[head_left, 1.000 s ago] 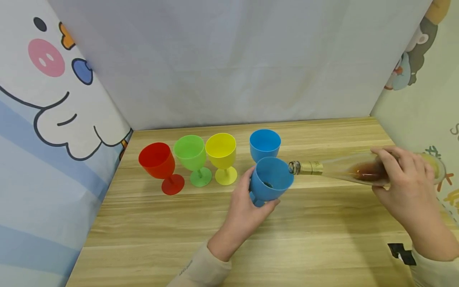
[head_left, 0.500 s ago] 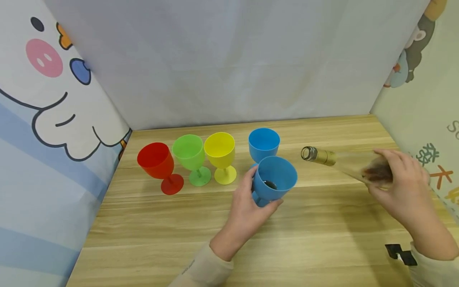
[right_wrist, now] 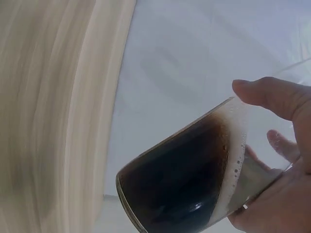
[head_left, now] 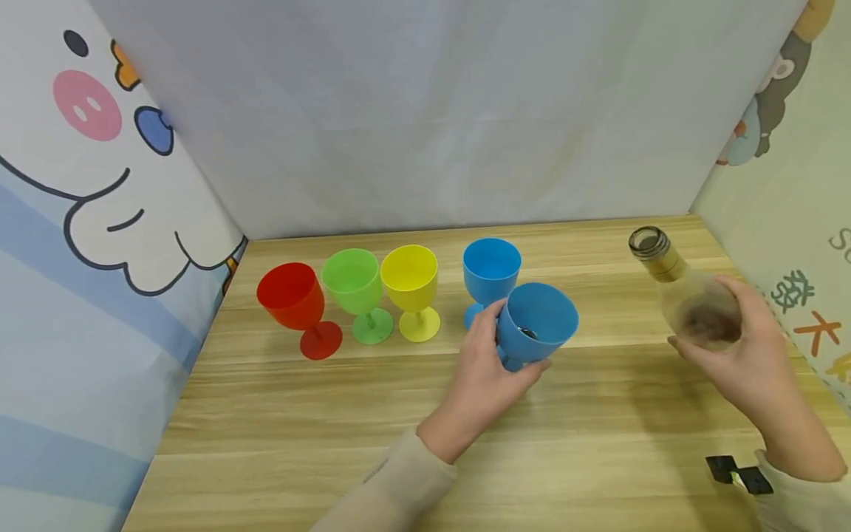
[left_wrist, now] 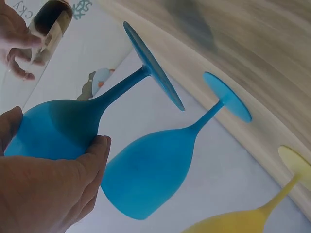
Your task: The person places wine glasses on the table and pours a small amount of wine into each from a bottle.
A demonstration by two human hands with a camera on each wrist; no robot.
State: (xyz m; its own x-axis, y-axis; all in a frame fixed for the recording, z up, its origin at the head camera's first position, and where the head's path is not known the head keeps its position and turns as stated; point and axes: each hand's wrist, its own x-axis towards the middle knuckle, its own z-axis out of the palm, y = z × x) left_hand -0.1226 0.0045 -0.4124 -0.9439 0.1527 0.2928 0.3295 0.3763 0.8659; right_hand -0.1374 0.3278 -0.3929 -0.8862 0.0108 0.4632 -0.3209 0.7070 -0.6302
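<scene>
My left hand [head_left: 482, 384] grips a blue goblet [head_left: 541, 318] by its bowl, with a little dark liquid at the bottom. In the left wrist view the goblet's foot [left_wrist: 153, 68] is off the table. My right hand [head_left: 747, 355] holds a clear glass bottle [head_left: 694, 295], its open neck up and leaning left. Dark, foamy liquid [right_wrist: 175, 174] fills the bottle's lower part in the right wrist view. A second blue goblet [head_left: 490, 267] stands just behind the held one.
To the left stand a yellow goblet [head_left: 410, 279], a green goblet [head_left: 352, 283] and a red goblet [head_left: 292, 295] on the wooden table [head_left: 319, 436]. A pale cloth wall [head_left: 452, 118] rises behind, with printed panels on both sides.
The bottle has swung from lying level with its mouth at the held goblet to nearly upright, away to the right. The left hand has shifted the goblet slightly right.
</scene>
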